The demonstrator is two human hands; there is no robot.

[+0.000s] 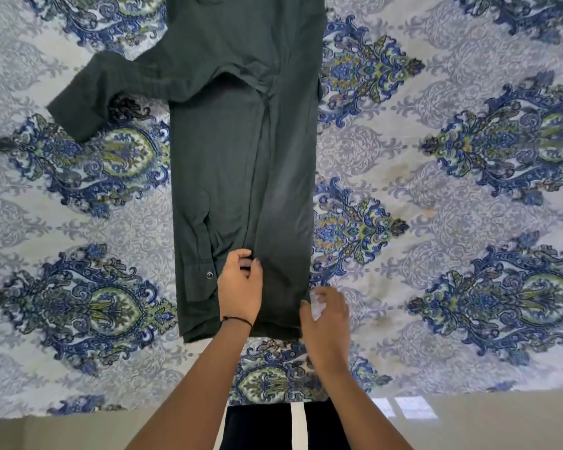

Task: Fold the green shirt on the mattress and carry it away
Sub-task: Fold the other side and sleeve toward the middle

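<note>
The dark green shirt [241, 164] lies lengthwise on the mattress [452, 190], its sides folded in to a narrow strip. One sleeve [88, 95] sticks out to the left near the top. My left hand [239, 287] rests on the shirt's near end, fingers curled and pinching a fold of cloth at the middle seam. My right hand [325, 315] hovers at the shirt's near right edge, blurred, fingers spread; whether it touches the cloth I cannot tell. A snap button [209, 275] shows on the left flap.
The mattress carries a white sheet with blue and green paisley medallions. Its near edge [78, 417] runs along the bottom, with pale glossy floor [468, 423] below. My dark trousers with a white stripe [293, 423] show between my forearms.
</note>
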